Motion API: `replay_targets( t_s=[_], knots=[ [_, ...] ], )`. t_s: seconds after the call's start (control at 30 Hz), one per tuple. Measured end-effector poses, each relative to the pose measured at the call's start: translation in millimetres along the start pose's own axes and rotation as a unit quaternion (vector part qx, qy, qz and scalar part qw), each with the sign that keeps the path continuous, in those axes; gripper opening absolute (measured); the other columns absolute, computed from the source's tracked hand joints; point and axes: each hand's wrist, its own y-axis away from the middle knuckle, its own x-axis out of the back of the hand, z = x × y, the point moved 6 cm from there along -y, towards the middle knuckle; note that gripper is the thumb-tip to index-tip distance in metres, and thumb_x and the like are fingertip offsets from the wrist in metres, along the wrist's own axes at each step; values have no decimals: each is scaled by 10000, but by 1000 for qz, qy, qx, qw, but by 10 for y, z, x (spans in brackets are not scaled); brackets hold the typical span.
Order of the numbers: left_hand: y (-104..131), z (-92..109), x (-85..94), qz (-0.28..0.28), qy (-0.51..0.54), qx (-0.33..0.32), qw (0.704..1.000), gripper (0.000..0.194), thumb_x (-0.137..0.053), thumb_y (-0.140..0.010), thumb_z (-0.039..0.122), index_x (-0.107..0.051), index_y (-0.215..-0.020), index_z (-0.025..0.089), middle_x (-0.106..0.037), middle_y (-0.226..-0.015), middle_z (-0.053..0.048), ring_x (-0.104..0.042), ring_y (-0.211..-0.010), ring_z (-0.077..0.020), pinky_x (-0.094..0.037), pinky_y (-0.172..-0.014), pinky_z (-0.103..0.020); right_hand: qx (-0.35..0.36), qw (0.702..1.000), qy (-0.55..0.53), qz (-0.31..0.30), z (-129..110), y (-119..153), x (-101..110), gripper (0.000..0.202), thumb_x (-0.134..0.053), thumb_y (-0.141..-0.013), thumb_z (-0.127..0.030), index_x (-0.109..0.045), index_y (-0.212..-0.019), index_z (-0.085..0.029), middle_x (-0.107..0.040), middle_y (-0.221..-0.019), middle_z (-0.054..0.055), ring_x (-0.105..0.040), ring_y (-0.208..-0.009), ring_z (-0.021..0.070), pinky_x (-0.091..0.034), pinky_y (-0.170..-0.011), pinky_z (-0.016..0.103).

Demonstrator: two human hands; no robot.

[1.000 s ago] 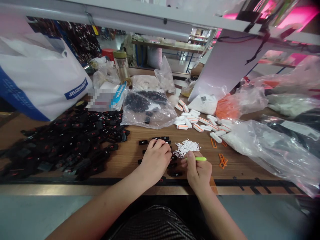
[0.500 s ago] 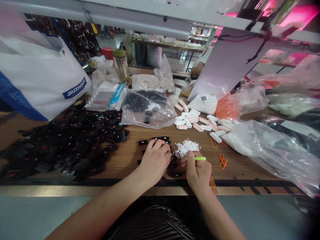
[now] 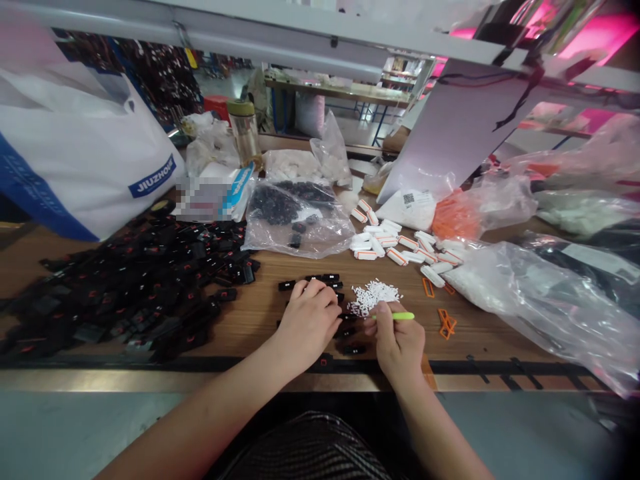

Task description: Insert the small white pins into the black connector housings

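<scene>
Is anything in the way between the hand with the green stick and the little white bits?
Nothing visible is. The right hand, holding the green stick, is right at the near edge of the white bits. The black pieces lie left of that hand.
</scene>
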Motion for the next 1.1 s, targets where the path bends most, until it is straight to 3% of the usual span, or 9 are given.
replay_targets(
  t_s=[0.1,0.4,0.57,1.1],
  knots=[
    [-5,15,-4,-5,-3,-1,1000,90,-668,-891,220,-721,-831,181,-670,-959,-50,-512,-1029,-267,-357,-955,-473,2,1000,-12,22,0,27,21,425,-476,-992,-423,-638,-692,-168,-671,-619,32,-624,-482,131,-476,-503,240],
    [9,1,27,-5,10,12,1000,83,-669,-864,235,-691,-809,176,-653,-947,-55,-498,-1030,-274,-365,-982,-484,-3,1000,3,5,-34,2,-10,415,-486,-984,-446,-627,-701,-176,-669,-579,24,-629,-475,138,-485,-503,241],
    [1,-4,15,-11,4,6,1000,98,-657,-874,235,-695,-813,168,-651,-950,-53,-504,-1036,-268,-361,-987,-478,-1,999,-18,36,-55,18,20,441,-480,-983,-446,-652,-686,-170,-680,-602,38,-630,-473,141,-484,-481,243],
    [-10,7,0,-12,5,0,1000,83,-657,-879,225,-704,-843,166,-654,-966,-55,-500,-1060,-274,-360,-995,-479,25,999,44,-19,-111,-14,-69,394,-461,-999,-413,-603,-705,-194,-660,-599,14,-641,-516,146,-493,-555,257]
  ],
)
